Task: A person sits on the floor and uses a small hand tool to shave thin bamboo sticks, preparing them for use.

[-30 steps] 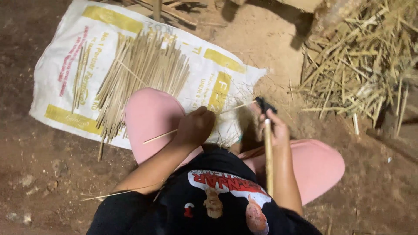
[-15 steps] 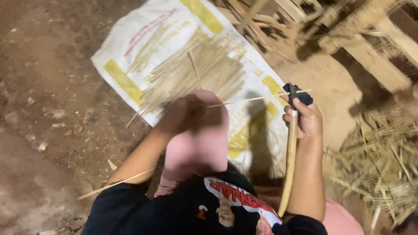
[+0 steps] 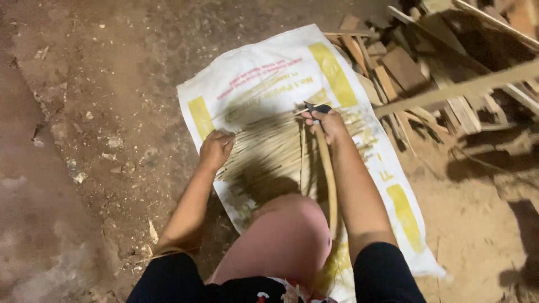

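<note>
Left hand [image 3: 215,150]: fingers curled on the thin sticks [image 3: 269,150] (left edge of pile).
Right hand [image 3: 328,124]: fist gripping a knife [image 3: 316,108], long stick [image 3: 328,179] beneath.

Both bare arms are stretched forward and downward from black sleeves. The left hand [image 3: 215,149] is curled into a loose fist, knuckles turned up, with the wrist kept straight. The right hand [image 3: 328,124] is closed tightly, back facing up, and is set slightly farther forward than the left. The forearms are held nearly parallel and well apart, with a bent knee in pink raised between them.
</note>
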